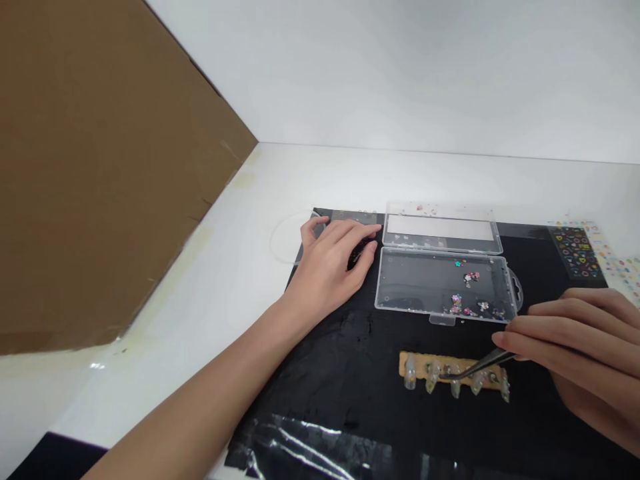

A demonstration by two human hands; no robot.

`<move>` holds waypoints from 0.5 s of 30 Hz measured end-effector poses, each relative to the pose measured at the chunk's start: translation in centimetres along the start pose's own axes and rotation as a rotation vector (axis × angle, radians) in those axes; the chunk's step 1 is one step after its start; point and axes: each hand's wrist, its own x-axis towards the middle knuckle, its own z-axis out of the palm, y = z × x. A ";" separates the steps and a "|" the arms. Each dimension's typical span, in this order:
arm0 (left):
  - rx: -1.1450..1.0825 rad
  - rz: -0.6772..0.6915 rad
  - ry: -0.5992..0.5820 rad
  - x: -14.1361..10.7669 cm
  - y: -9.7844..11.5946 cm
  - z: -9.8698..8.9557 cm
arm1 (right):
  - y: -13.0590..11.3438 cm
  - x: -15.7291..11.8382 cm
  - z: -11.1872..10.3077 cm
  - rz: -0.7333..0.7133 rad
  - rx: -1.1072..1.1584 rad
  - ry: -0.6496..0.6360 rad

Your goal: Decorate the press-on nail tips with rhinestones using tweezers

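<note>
My right hand [583, 353] grips dark tweezers [493, 360], whose bent tip lies over a wooden strip [417, 360] between the nail tips mounted on it. Several clear, decorated nail tips [455, 380] stand side by side along the strip. My left hand [333, 257] rests on the black mat [320, 373] near its back left corner, fingers apart and holding nothing. Beyond the strip, an open clear plastic case [415, 283] has small coloured charms [457, 303] in its near half. Whether the tweezer tip holds anything is too small to tell.
Sticker sheets [577, 253] lie at the back right, partly on the mat. A clear round item [285, 239] is left of my left hand. A brown cardboard panel [110, 167] stands at the left. Shiny clear tape [310, 447] covers the mat's front edge.
</note>
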 end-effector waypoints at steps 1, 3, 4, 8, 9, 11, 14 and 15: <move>0.000 -0.002 -0.002 0.0 0.0 0.0 | 0.0 -0.1 -0.1 0.007 -0.003 0.009; -0.002 -0.013 -0.006 0.0 0.1 0.0 | -0.1 -0.5 -0.3 0.047 -0.017 0.036; -0.004 -0.017 -0.007 0.1 0.1 -0.1 | -0.1 -0.7 -0.5 0.078 -0.029 0.057; -0.006 -0.004 -0.002 0.1 0.1 0.0 | 0.2 -1.3 -0.8 0.172 -0.141 0.192; -0.004 0.008 0.002 0.1 0.1 0.0 | 0.3 -1.1 -0.7 0.177 -0.184 0.223; 0.003 0.033 0.013 0.1 0.0 0.0 | 0.5 -0.4 -0.3 0.176 -0.251 0.230; 0.011 0.053 0.031 0.1 -0.1 0.1 | 0.7 0.6 0.4 0.178 -0.267 0.186; 0.012 0.056 0.037 0.1 -0.1 0.1 | 0.8 0.7 0.6 0.180 -0.265 0.184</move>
